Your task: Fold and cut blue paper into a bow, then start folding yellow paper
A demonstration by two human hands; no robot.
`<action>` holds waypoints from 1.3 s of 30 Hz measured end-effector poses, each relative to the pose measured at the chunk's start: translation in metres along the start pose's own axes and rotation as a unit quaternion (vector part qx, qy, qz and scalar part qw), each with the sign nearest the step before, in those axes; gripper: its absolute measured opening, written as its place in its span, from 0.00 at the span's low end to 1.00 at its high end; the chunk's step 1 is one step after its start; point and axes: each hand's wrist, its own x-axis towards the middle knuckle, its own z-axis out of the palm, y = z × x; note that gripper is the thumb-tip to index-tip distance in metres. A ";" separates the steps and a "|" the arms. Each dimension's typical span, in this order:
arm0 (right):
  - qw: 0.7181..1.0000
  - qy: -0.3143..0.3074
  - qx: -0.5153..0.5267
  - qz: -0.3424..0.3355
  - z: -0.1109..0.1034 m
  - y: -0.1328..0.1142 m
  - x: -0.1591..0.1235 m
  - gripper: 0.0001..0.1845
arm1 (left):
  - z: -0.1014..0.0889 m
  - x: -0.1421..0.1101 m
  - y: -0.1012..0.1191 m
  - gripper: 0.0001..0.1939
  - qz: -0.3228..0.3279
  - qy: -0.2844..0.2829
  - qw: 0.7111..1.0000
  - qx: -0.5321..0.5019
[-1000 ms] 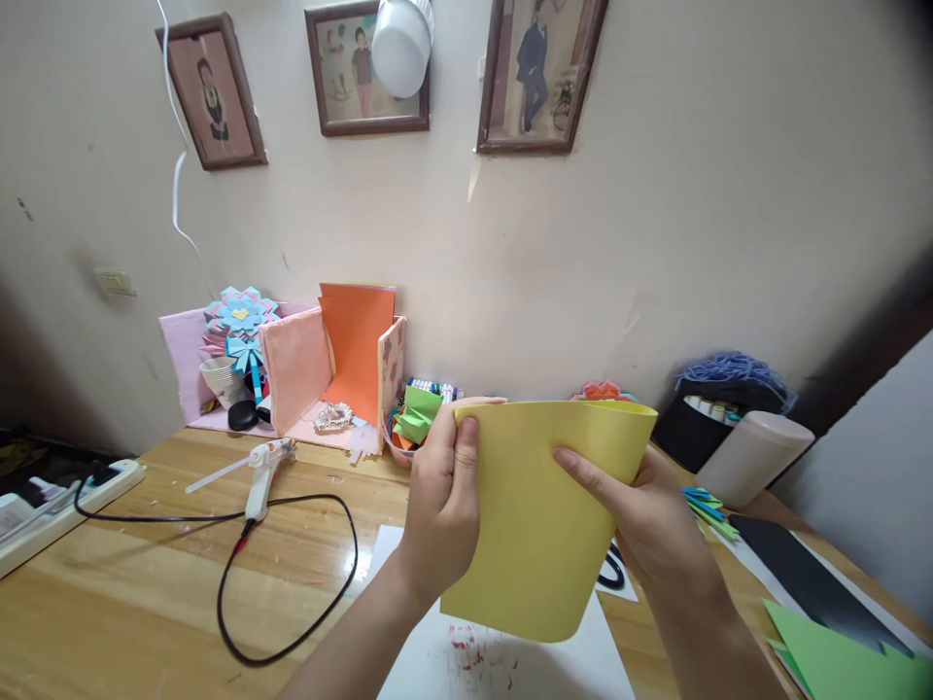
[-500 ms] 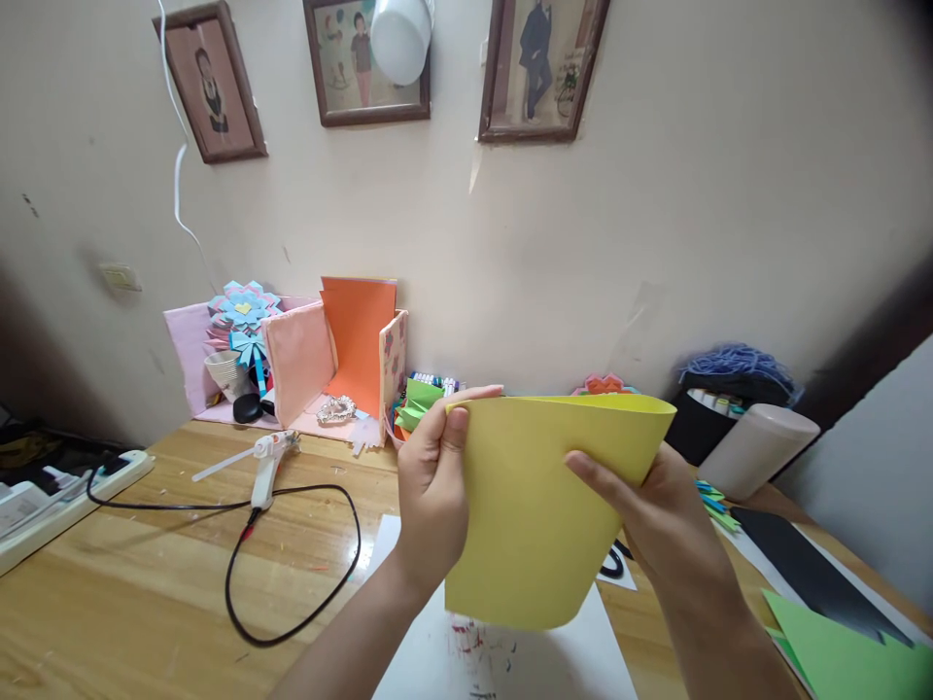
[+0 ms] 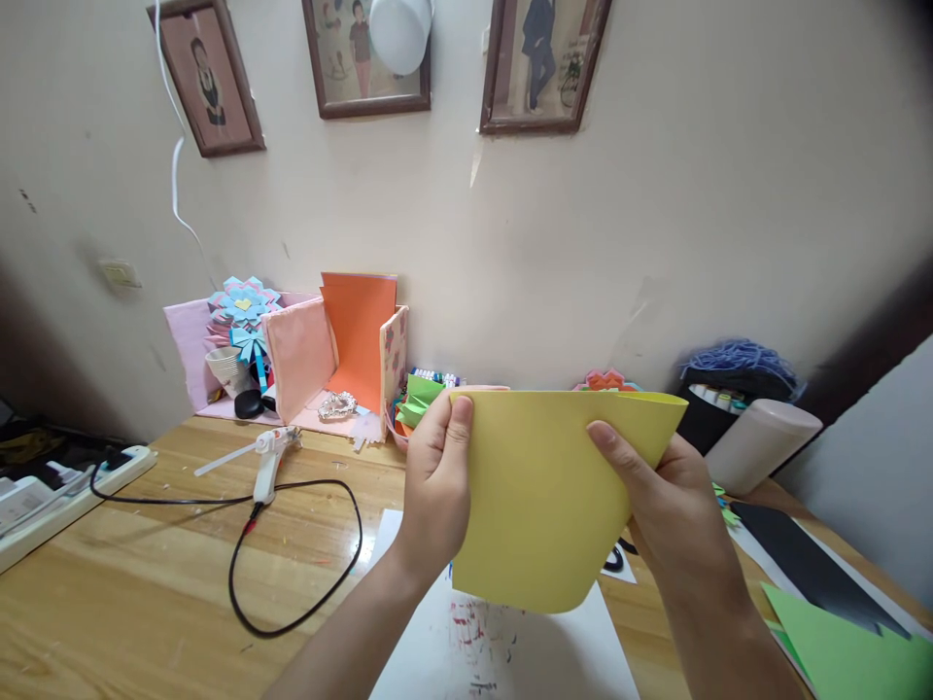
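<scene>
Both hands hold up a sheet of yellow paper, bent over on itself with a rounded fold at the right. My left hand pinches its upper left corner, thumb in front and fingers behind. On the right side, my right hand grips the sheet near the fold, its thumb pressed on the front face and the other fingers mostly hidden behind. Below the yellow paper lies a white sheet with red and dark marks on the wooden table. Black scissor handles show partly behind the yellow paper.
A glue gun with a looping black cord lies at left, near a power strip. Pink fabric boxes hold orange paper and paper flowers. Green paper, black paper and a whitish cylinder are at right.
The yellow paper has risen slightly and shifted a little right with both hands. My right thumb sits somewhat higher and farther right on it.
</scene>
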 end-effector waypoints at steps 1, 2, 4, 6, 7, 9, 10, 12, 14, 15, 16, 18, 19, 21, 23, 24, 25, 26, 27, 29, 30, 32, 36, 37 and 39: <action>1.000 0.003 0.001 -0.001 0.001 0.000 0.000 0.14 | 0.000 0.000 0.001 0.16 0.005 -0.001 1.000 0.008; 1.000 0.005 0.001 -0.002 0.001 0.000 0.000 0.15 | 0.000 0.000 0.003 0.16 0.010 -0.001 1.000 0.016; 1.000 0.011 0.002 -0.006 0.001 0.001 0.000 0.16 | 0.000 -0.001 0.005 0.15 0.017 -0.003 0.999 0.029; 1.000 0.020 0.000 -0.012 0.000 0.004 0.001 0.17 | 0.000 -0.003 0.007 0.14 0.022 -0.004 0.999 0.045; 1.000 0.024 -0.003 -0.018 -0.001 0.006 0.002 0.18 | 0.000 -0.003 0.008 0.14 0.027 -0.001 0.998 0.056; 0.999 0.024 -0.013 -0.034 -0.003 0.009 0.002 0.18 | 0.000 -0.005 0.008 0.13 0.045 0.012 0.995 0.087; 0.999 0.024 -0.019 -0.044 -0.003 0.010 0.002 0.18 | 0.000 -0.005 0.008 0.12 0.055 0.019 0.993 0.102; 0.998 0.023 -0.025 -0.053 -0.003 0.011 0.002 0.17 | 0.000 -0.006 0.007 0.12 0.070 0.029 0.990 0.121; 0.998 0.029 -0.022 -0.051 -0.003 0.012 0.001 0.16 | 0.000 -0.007 0.005 0.12 0.078 0.035 0.988 0.129; 0.998 0.033 -0.019 -0.048 -0.002 0.012 0.001 0.16 | 0.000 -0.007 0.004 0.12 0.080 0.038 0.988 0.130; 0.998 0.033 -0.015 -0.044 -0.003 0.012 0.001 0.16 | 0.000 -0.007 0.004 0.13 0.082 0.041 0.987 0.129; 0.999 0.025 -0.011 -0.044 -0.005 0.012 0.002 0.15 | -0.002 -0.007 0.004 0.14 0.078 0.045 0.989 0.120; 0.999 0.013 -0.012 -0.048 -0.008 0.012 0.003 0.15 | -0.003 -0.006 0.004 0.14 0.070 0.046 0.990 0.113; 0.998 -0.017 -0.022 -0.064 -0.013 0.010 0.006 0.14 | -0.007 -0.004 0.005 0.15 0.046 0.044 0.993 0.099; 0.995 -0.039 -0.034 -0.086 -0.017 0.007 0.009 0.12 | -0.012 0.000 0.007 0.16 0.026 0.040 0.994 0.096; 0.994 -0.046 -0.039 -0.096 -0.018 0.006 0.010 0.12 | -0.014 0.003 0.007 0.16 0.021 0.038 0.994 0.097; 0.992 -0.047 -0.042 -0.105 -0.018 0.005 0.012 0.12 | -0.016 0.005 0.006 0.16 0.020 0.036 0.994 0.100; 0.992 -0.044 -0.046 -0.111 -0.017 0.005 0.013 0.11 | -0.018 0.007 0.005 0.16 0.020 0.034 0.994 0.104; 0.991 -0.040 -0.049 -0.115 -0.015 0.004 0.013 0.11 | -0.020 0.010 0.004 0.16 0.023 0.032 0.993 0.109; 0.991 -0.031 -0.056 -0.122 -0.013 0.005 0.015 0.10 | -0.022 0.014 0.000 0.16 0.035 0.029 0.991 0.127; 0.990 -0.034 -0.061 -0.123 -0.012 0.006 0.015 0.10 | -0.023 0.016 -0.003 0.16 0.050 0.033 0.987 0.147; 0.987 -0.042 -0.083 -0.132 -0.013 0.007 0.017 0.12 | -0.024 0.019 -0.007 0.15 0.105 0.053 0.971 0.210; 0.979 -0.033 -0.127 -0.155 -0.019 0.006 0.017 0.16 | -0.025 0.022 -0.013 0.14 0.232 0.080 0.909 0.336; 0.979 -0.027 -0.129 -0.156 -0.020 0.005 0.016 0.17 | -0.025 0.022 -0.014 0.13 0.250 0.080 0.899 0.352; 0.982 -0.016 -0.117 -0.149 -0.020 0.004 0.015 0.17 | -0.023 0.022 -0.015 0.12 0.269 0.078 0.886 0.369</action>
